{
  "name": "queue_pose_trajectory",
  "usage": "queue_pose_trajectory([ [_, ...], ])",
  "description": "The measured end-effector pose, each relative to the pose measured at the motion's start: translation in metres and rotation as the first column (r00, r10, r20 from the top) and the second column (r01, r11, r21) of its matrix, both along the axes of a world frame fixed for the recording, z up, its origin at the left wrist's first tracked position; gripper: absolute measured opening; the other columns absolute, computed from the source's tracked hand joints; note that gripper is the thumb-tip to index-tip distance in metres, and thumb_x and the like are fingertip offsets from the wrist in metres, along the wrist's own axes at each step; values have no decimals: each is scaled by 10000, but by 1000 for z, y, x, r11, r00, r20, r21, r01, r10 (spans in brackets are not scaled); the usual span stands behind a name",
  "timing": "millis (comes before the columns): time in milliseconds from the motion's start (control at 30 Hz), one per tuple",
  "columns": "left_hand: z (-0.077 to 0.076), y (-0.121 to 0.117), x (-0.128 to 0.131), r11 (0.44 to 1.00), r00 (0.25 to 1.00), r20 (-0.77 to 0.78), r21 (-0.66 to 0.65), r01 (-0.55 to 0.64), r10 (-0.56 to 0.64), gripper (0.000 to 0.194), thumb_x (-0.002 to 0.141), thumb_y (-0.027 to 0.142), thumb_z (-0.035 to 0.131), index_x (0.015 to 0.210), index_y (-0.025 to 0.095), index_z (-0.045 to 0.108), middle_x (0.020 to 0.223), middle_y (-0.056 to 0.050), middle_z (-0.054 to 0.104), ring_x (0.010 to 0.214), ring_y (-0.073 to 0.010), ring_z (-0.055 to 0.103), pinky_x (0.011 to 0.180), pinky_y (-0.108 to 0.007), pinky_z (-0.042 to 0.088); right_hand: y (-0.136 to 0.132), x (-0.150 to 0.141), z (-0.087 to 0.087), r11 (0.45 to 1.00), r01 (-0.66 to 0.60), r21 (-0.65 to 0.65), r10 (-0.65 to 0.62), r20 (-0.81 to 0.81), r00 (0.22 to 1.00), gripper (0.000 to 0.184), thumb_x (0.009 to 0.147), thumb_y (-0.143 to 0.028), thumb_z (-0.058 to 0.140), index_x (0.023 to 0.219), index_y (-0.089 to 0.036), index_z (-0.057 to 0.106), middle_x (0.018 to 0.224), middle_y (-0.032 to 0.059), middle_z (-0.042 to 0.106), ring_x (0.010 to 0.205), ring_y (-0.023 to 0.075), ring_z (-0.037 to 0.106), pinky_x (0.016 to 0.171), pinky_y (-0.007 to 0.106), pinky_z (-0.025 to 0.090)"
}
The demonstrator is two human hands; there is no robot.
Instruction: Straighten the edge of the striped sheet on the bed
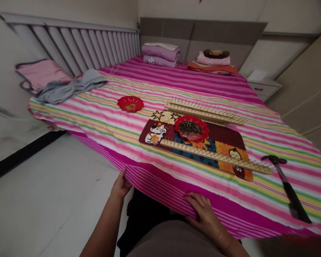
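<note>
My left hand (120,185) grips the hanging edge of the striped pink bedsheet (101,117), fingers curled over it. My right hand (203,210) lies on the sheet's edge with its fingers flat and stretched out. Beyond them, on a colourful cartoon mat (155,134), sits a red dish of nails (191,127). A wooden strip studded with nails (216,156) lies across the mat's near side. Two more nailed strips (203,111) lie behind the dish.
A black hammer (289,187) lies on the bed at the right. An empty-looking red dish (130,103) sits left of the mat. Grey clothes (69,87), folded blankets (160,54) and a plush toy (216,54) are farther back. White floor at left.
</note>
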State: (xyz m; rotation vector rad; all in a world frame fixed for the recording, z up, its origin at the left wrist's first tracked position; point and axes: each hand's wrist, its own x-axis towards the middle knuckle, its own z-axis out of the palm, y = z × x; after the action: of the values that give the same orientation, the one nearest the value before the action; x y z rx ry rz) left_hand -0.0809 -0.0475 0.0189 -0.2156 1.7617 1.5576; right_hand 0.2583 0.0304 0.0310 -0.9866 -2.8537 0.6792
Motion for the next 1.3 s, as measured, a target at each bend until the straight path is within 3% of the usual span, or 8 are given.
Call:
queue_pose_trajectory([
  [100, 6, 6, 3, 976, 985, 130, 170, -137, 116, 208, 884, 150, 458, 707, 151, 567, 656, -30, 630, 576, -119, 628, 658, -284, 558, 6, -8, -2, 996, -84, 42, 82, 35, 996, 588, 732, -183, 594, 1315, -252, 553, 1353, 127, 536, 1236, 321, 475, 999, 505, 376],
  [233, 16, -3, 2, 905, 948, 188, 298, -304, 257, 142, 855, 111, 510, 736, 153, 576, 650, 3, 639, 532, -94, 613, 564, -225, 538, 8, -18, -6, 976, -182, 119, 181, 19, 983, 669, 670, -116, 553, 1327, -240, 535, 1346, 143, 531, 1209, 334, 485, 966, 512, 401],
  [400, 13, -29, 5, 855, 918, 201, 338, -393, 343, 85, 797, 77, 579, 747, 143, 597, 619, 9, 641, 481, -99, 599, 460, -204, 496, 0, -28, -8, 974, -211, 88, 219, -91, 971, 377, 836, -119, 396, 1117, -194, 635, 1056, 129, 652, 974, 233, 627, 809, 347, 510],
  [600, 11, -43, 20, 847, 907, 180, 328, -419, 380, 79, 774, 102, 631, 725, 144, 586, 577, 9, 630, 439, -94, 577, 440, -201, 484, -6, -28, 7, 981, -195, 1, 193, -127, 973, 277, 848, -174, 368, 873, -211, 641, 794, 75, 675, 733, 210, 651, 645, 309, 509],
  [733, 27, -46, 23, 857, 923, 88, 347, -380, 374, 87, 729, 108, 665, 716, 137, 584, 602, -12, 654, 463, -98, 590, 432, -191, 462, -8, -23, 11, 989, -141, -36, 131, -203, 970, 286, 836, -227, 386, 895, -225, 666, 888, 89, 721, 800, 224, 687, 696, 317, 540],
  [867, 36, -58, 16, 881, 926, -75, 344, -324, 370, 232, 637, 194, 761, 605, 152, 535, 479, 40, 565, 376, -57, 492, 353, -144, 334, -7, -20, 0, 997, -66, -43, 53, -258, 965, 302, 823, -307, 425, 929, -237, 699, 961, 96, 743, 874, 249, 706, 752, 325, 567],
  [1033, 19, -73, 12, 915, 926, -180, 301, -270, 333, 383, 494, 337, 840, 548, 170, 500, 431, 38, 532, 360, -71, 470, 341, -158, 323, 2, -21, -9, 995, -32, -94, 5, -270, 963, 285, 796, -398, 483, 883, -269, 723, 931, 76, 755, 872, 259, 708, 761, 322, 575],
  [1300, -10, -72, 10, 935, 942, -134, 224, -275, 309, 396, 501, 381, 826, 539, 173, 492, 419, 26, 531, 364, -80, 473, 357, -170, 350, 6, -26, -8, 987, -83, -140, 58, -176, 983, 296, 791, -334, 464, 912, -244, 719, 1007, 101, 739, 939, 264, 688, 821, 336, 548],
])
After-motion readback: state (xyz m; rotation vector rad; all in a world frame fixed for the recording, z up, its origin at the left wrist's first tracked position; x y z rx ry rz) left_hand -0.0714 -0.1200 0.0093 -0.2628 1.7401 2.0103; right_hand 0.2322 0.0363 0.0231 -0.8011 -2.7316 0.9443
